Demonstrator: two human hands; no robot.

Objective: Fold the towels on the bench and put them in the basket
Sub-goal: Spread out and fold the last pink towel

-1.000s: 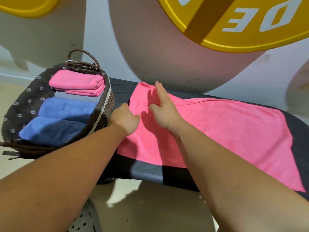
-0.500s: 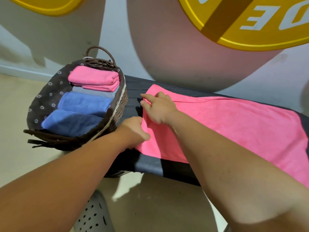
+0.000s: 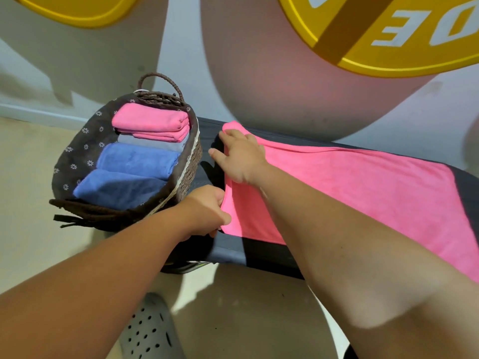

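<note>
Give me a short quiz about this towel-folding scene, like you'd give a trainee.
1. True or false: the wicker basket stands at the right end of the bench.
2. What does the left hand pinch? A) the near corner of the spread pink towel; B) the basket handle; C) a blue towel.
3. Fill in: the folded towels at the basket's far end are ____.
Key: 1 false, it stands at the left end; 2 A; 3 pink.

The dark padded bench (image 3: 269,255) carries a pink towel (image 3: 363,193) spread flat along its top, and a wicker basket (image 3: 191,161) of folded towels sits at its left end
</note>
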